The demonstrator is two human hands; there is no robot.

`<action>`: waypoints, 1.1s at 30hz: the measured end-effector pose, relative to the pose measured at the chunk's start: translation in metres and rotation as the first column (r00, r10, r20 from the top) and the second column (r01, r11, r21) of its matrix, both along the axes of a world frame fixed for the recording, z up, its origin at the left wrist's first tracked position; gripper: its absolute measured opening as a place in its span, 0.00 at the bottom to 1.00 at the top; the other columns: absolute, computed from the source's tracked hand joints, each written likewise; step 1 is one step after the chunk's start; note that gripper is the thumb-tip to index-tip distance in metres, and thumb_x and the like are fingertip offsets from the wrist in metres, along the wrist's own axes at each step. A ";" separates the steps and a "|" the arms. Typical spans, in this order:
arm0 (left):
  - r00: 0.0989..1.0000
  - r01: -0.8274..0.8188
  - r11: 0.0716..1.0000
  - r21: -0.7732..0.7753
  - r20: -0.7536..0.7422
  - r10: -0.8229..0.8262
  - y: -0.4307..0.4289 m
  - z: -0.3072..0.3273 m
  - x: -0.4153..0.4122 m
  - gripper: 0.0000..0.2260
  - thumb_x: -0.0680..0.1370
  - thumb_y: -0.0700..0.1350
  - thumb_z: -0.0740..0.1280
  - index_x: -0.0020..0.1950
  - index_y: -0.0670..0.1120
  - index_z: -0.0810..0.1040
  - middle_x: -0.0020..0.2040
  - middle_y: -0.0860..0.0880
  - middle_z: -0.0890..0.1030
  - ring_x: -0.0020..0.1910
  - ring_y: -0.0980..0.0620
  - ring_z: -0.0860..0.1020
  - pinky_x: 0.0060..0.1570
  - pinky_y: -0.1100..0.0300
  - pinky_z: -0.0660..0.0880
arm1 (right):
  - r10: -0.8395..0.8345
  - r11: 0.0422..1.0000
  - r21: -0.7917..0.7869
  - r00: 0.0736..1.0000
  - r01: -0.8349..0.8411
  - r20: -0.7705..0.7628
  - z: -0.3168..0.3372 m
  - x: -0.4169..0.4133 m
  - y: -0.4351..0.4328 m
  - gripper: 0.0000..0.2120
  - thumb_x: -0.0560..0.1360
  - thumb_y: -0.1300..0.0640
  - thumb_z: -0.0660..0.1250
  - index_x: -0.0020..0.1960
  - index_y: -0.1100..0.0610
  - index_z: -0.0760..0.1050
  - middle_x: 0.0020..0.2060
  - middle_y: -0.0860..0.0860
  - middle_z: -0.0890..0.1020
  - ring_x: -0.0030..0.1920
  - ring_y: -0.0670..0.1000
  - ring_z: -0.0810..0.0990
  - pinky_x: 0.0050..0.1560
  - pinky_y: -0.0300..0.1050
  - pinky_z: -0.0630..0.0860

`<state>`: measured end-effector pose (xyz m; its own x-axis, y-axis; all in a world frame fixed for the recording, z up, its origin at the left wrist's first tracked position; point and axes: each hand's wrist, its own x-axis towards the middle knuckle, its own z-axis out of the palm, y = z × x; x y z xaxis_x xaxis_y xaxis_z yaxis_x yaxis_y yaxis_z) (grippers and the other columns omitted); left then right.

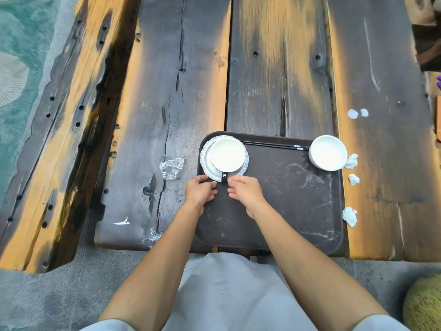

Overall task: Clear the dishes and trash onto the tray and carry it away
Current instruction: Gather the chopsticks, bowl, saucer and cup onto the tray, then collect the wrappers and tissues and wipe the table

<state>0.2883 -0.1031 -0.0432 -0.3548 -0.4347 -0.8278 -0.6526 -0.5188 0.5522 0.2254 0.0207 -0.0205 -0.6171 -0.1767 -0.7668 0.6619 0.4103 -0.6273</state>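
Your left hand (201, 190) and right hand (245, 191) hover half-curled over the brown tray (286, 199) on the counter (167, 91), fingertips at the stacked plates' (210, 170) near rim beside a small black item (224, 180); whether either touches, you cannot tell.

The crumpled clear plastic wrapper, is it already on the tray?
No, the clear plastic wrapper lies on the wooden table, left of the tray.

Stacked plates (205, 161) partly hidden beneath bowl (227, 154); small black item (224, 179) at their edge unidentifiable.
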 end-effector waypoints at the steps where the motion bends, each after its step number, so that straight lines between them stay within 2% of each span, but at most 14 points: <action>1: 1.000 0.017 1.000 -0.010 0.000 -0.017 0.000 -0.001 0.002 0.15 0.78 0.37 0.69 0.63 0.45 0.74 0.52 0.43 0.84 0.44 0.48 0.83 0.52 0.53 0.82 | 0.008 1.000 0.005 1.000 -0.008 -0.004 0.000 0.001 0.002 0.06 0.77 0.59 0.68 0.44 0.50 0.80 0.44 0.52 0.84 0.53 0.55 0.84 0.54 0.50 0.82; 4: 0.996 0.090 0.994 -0.059 0.001 -0.090 0.006 0.001 0.009 0.16 0.78 0.39 0.70 0.65 0.46 0.74 0.48 0.45 0.83 0.43 0.49 0.82 0.50 0.53 0.81 | 0.022 1.000 0.017 1.000 -0.022 -0.007 -0.001 0.003 0.012 0.05 0.77 0.59 0.67 0.45 0.50 0.81 0.45 0.52 0.85 0.53 0.54 0.84 0.54 0.48 0.82; 8: 0.973 0.228 0.964 -0.138 0.012 -0.229 0.019 0.005 0.017 0.12 0.78 0.40 0.69 0.61 0.42 0.76 0.44 0.47 0.81 0.39 0.51 0.79 0.42 0.59 0.76 | 0.054 0.998 0.042 0.996 -0.050 -0.076 -0.002 0.003 0.033 0.08 0.77 0.58 0.67 0.43 0.47 0.80 0.44 0.48 0.85 0.51 0.52 0.85 0.55 0.49 0.82; 11: 0.922 0.386 0.897 -0.215 0.062 -0.381 0.035 0.007 0.019 0.10 0.77 0.43 0.69 0.57 0.43 0.80 0.40 0.49 0.83 0.41 0.50 0.80 0.48 0.59 0.77 | 0.105 0.990 0.114 0.978 -0.086 -0.181 -0.004 0.002 0.062 0.07 0.76 0.55 0.67 0.45 0.44 0.81 0.43 0.45 0.85 0.49 0.50 0.84 0.56 0.49 0.81; 14: 0.795 0.601 0.717 -0.353 0.168 -0.583 0.060 0.012 0.016 0.08 0.78 0.45 0.67 0.56 0.48 0.81 0.43 0.51 0.85 0.49 0.50 0.81 0.53 0.60 0.75 | 0.141 0.975 0.204 0.956 -0.088 -0.259 -0.001 -0.004 0.103 0.09 0.76 0.55 0.66 0.53 0.46 0.82 0.45 0.46 0.85 0.49 0.50 0.84 0.52 0.45 0.81; 16: 0.694 0.700 0.577 -0.422 0.208 -0.690 0.080 0.013 0.012 0.10 0.78 0.45 0.64 0.58 0.49 0.81 0.46 0.51 0.85 0.51 0.50 0.80 0.54 0.59 0.75 | 0.163 0.959 0.270 0.943 -0.083 -0.290 0.002 -0.012 0.134 0.11 0.77 0.56 0.64 0.57 0.49 0.81 0.47 0.47 0.84 0.48 0.50 0.84 0.45 0.37 0.79; 17: 0.650 0.731 0.526 -0.434 0.212 -0.729 0.092 0.012 0.008 0.11 0.79 0.45 0.64 0.59 0.48 0.80 0.47 0.51 0.85 0.52 0.49 0.80 0.55 0.57 0.75 | 0.178 0.947 0.310 0.935 -0.078 -0.308 0.004 -0.015 0.151 0.12 0.78 0.56 0.64 0.58 0.50 0.81 0.49 0.48 0.84 0.49 0.49 0.83 0.46 0.35 0.77; 22: 0.461 0.812 0.293 -0.505 0.245 -0.853 0.155 0.004 -0.015 0.13 0.79 0.45 0.65 0.62 0.46 0.79 0.57 0.47 0.83 0.58 0.44 0.79 0.59 0.53 0.74 | 0.225 0.886 0.463 0.884 -0.011 -0.409 0.005 -0.031 0.235 0.15 0.79 0.58 0.64 0.64 0.56 0.78 0.57 0.52 0.83 0.55 0.49 0.80 0.57 0.41 0.73; 25: 0.380 0.800 0.165 -0.577 0.274 -0.883 0.188 -0.001 -0.036 0.20 0.79 0.49 0.66 0.71 0.47 0.74 0.70 0.45 0.74 0.69 0.44 0.72 0.67 0.51 0.69 | 0.379 0.790 0.611 0.826 -0.053 -0.418 0.003 -0.040 0.277 0.20 0.79 0.58 0.64 0.71 0.55 0.71 0.65 0.52 0.76 0.65 0.54 0.74 0.67 0.49 0.70; 28: 0.337 0.818 0.074 -0.571 0.370 -0.866 0.208 -0.006 -0.058 0.33 0.77 0.59 0.67 0.79 0.53 0.62 0.81 0.45 0.57 0.79 0.42 0.54 0.75 0.46 0.57 | 0.502 0.700 0.705 0.780 -0.112 -0.374 -0.007 -0.045 0.305 0.26 0.76 0.61 0.67 0.73 0.55 0.66 0.69 0.55 0.70 0.66 0.56 0.69 0.67 0.50 0.69; 31: 0.270 0.881 0.018 -0.472 0.472 -0.840 0.219 -0.014 -0.073 0.44 0.71 0.69 0.68 0.81 0.63 0.48 0.82 0.48 0.40 0.80 0.39 0.38 0.75 0.36 0.45 | 0.562 0.668 0.722 0.760 -0.183 -0.327 -0.022 -0.051 0.323 0.28 0.74 0.64 0.68 0.72 0.54 0.66 0.69 0.57 0.67 0.66 0.59 0.69 0.66 0.53 0.71; 33: 0.248 0.905 0.012 -0.426 0.503 -0.828 0.224 -0.019 -0.079 0.49 0.67 0.72 0.69 0.79 0.67 0.43 0.81 0.49 0.34 0.78 0.37 0.33 0.73 0.31 0.41 | 0.554 0.685 0.694 0.777 -0.221 -0.299 -0.031 -0.056 0.331 0.26 0.75 0.62 0.67 0.72 0.53 0.68 0.68 0.57 0.67 0.65 0.58 0.69 0.66 0.53 0.71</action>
